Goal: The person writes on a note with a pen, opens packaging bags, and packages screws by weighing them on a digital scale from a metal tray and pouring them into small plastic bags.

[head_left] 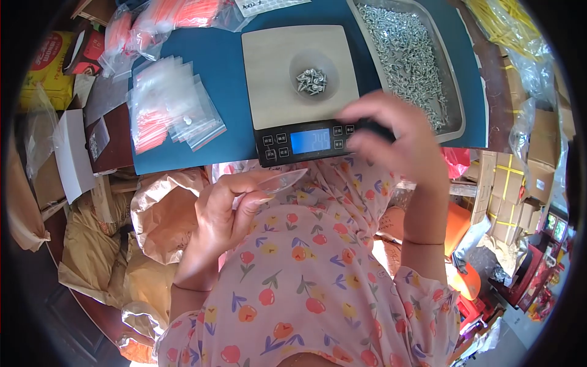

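Observation:
In my left hand (229, 208), thumb and fingers are closed on a small clear plastic bag (284, 181) in front of my lap. My right hand (397, 131) is smeared by motion at the lower right corner of a digital scale (269, 79). Something dark (378, 129) shows between its thumb and fingers; I cannot tell if it is held. On the scale's plate stands a small translucent cup (330, 67) with several screws (312, 81) inside. The blue-lit display (310, 141) shows blurred digits.
A metal tray (454, 98) full of loose screws (403, 58) lies right of the scale. Zip bags (162, 79) with reddish print are piled to the left, more bundles (177, 15) behind. An open paper sack (164, 211) stands below the table's left edge; cartons (510, 196) are at right.

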The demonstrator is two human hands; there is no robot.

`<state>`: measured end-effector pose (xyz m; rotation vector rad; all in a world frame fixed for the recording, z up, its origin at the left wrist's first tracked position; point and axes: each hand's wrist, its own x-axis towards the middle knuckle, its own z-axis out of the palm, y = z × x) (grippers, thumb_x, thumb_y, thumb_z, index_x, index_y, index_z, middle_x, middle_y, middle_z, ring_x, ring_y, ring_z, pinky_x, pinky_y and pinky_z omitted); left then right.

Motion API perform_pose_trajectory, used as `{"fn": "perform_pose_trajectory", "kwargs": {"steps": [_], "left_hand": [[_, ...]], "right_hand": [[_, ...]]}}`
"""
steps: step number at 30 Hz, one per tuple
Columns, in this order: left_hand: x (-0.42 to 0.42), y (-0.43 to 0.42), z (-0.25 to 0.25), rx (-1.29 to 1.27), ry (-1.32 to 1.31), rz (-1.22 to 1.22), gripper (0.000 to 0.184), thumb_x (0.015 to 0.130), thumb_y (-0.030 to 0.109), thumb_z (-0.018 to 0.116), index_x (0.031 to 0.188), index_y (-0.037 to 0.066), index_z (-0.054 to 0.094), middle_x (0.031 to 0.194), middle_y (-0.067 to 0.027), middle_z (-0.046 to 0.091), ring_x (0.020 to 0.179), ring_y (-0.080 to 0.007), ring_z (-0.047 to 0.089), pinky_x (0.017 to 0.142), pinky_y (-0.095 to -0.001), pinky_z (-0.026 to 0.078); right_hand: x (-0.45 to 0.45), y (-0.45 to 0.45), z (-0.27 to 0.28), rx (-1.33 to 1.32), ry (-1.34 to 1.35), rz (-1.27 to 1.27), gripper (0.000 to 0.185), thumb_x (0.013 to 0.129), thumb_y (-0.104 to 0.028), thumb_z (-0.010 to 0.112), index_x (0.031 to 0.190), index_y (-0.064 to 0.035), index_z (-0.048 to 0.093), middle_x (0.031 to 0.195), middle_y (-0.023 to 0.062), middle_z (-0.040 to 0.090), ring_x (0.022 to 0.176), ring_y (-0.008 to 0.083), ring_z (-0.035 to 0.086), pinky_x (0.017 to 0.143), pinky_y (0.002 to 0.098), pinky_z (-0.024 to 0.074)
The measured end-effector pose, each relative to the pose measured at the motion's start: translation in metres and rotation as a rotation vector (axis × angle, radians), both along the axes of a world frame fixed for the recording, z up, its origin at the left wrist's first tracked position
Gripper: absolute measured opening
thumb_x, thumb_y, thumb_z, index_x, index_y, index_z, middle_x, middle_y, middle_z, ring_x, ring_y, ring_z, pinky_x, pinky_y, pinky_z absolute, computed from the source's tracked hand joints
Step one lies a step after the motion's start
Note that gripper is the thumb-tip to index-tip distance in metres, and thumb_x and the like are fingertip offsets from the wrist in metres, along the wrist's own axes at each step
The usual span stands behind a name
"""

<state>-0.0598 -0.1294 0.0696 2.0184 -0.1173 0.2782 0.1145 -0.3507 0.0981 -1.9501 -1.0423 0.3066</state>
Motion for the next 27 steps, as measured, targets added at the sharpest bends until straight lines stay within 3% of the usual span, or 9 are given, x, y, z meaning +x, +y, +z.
{"fn": "perform_pose_trajectory", "kwargs": {"steps": [2, 5, 11, 17, 20, 24, 25, 27], "left_hand": [[0.003, -0.005, 0.002, -0.043, -0.028, -0.008, 0.014, 0.093, 0.014, 0.055, 0.091, 0.002, 0.048, 0.097, -0.0142, 0.068, 0.078, -0.0122, 0.062, 0.069, -0.0237, 0.049], [0.004, -0.003, 0.001, -0.079, -0.093, -0.018, 0.015, 0.088, 0.008, 0.062, 0.09, 0.001, 0.049, 0.094, -0.0167, 0.068, 0.07, -0.0186, 0.067, 0.06, -0.0256, 0.052], [0.011, -0.014, 0.008, -0.275, -0.02, 0.02, 0.023, 0.08, 0.0, 0.068, 0.098, -0.001, 0.054, 0.095, -0.0154, 0.068, 0.082, -0.0228, 0.069, 0.069, -0.0276, 0.055], [0.004, -0.003, -0.004, -0.27, 0.19, 0.024, 0.015, 0.074, -0.008, 0.066, 0.086, 0.0, 0.062, 0.093, -0.0114, 0.068, 0.095, -0.0212, 0.066, 0.076, -0.0274, 0.054], [0.002, 0.001, -0.003, -0.236, 0.226, -0.027, 0.017, 0.074, -0.009, 0.066, 0.087, 0.001, 0.063, 0.094, -0.0116, 0.067, 0.1, -0.0227, 0.065, 0.08, -0.0288, 0.053], [-0.003, 0.014, -0.004, -0.217, 0.16, -0.021, 0.012, 0.074, -0.007, 0.068, 0.084, -0.001, 0.064, 0.096, -0.0119, 0.068, 0.102, -0.0255, 0.063, 0.086, -0.0317, 0.051], [-0.007, 0.017, 0.005, -0.285, 0.238, 0.084, 0.013, 0.074, -0.01, 0.068, 0.083, -0.002, 0.064, 0.094, -0.0142, 0.068, 0.099, -0.0278, 0.063, 0.095, -0.0408, 0.046], [-0.016, 0.028, 0.003, -0.357, 0.244, 0.089, 0.013, 0.074, -0.011, 0.067, 0.083, -0.002, 0.064, 0.093, -0.0142, 0.068, 0.1, -0.0282, 0.063, 0.096, -0.0415, 0.046]], "right_hand": [[-0.019, 0.022, -0.001, 0.019, -0.118, 0.222, 0.014, 0.076, -0.014, 0.069, 0.087, -0.0091, 0.062, 0.074, 0.0031, 0.057, 0.071, 0.0216, 0.057, 0.068, 0.0314, 0.0413], [-0.026, 0.035, -0.007, 0.105, -0.284, 0.284, 0.014, 0.075, -0.015, 0.069, 0.08, -0.0089, 0.058, 0.071, 0.0007, 0.053, 0.067, 0.0182, 0.054, 0.066, 0.0301, 0.0362], [-0.039, 0.04, -0.004, 0.041, -0.385, 0.288, 0.017, 0.072, -0.015, 0.069, 0.074, -0.0091, 0.053, 0.07, 0.0011, 0.05, 0.067, 0.0163, 0.052, 0.065, 0.0312, 0.0351], [-0.049, 0.054, -0.013, 0.136, -0.376, 0.283, 0.019, 0.072, -0.013, 0.069, 0.071, -0.009, 0.05, 0.067, 0.0008, 0.044, 0.063, 0.0166, 0.048, 0.067, 0.0312, 0.0352], [-0.051, 0.058, -0.014, 0.108, -0.379, 0.335, 0.019, 0.071, -0.014, 0.069, 0.071, -0.0092, 0.051, 0.068, 0.0003, 0.045, 0.063, 0.0158, 0.049, 0.068, 0.0314, 0.0355], [-0.05, 0.056, -0.015, 0.095, -0.466, 0.38, 0.02, 0.07, -0.017, 0.071, 0.071, -0.0098, 0.052, 0.069, -0.0003, 0.047, 0.064, 0.0148, 0.05, 0.069, 0.0313, 0.0359], [-0.049, 0.055, -0.014, 0.113, -0.454, 0.354, 0.02, 0.07, -0.017, 0.072, 0.071, -0.01, 0.053, 0.068, -0.0004, 0.047, 0.064, 0.0146, 0.051, 0.069, 0.0313, 0.036], [-0.05, 0.057, -0.016, 0.149, -0.415, 0.33, 0.02, 0.07, -0.017, 0.072, 0.071, -0.01, 0.054, 0.068, -0.0005, 0.048, 0.065, 0.0148, 0.051, 0.069, 0.0313, 0.0366]]}}
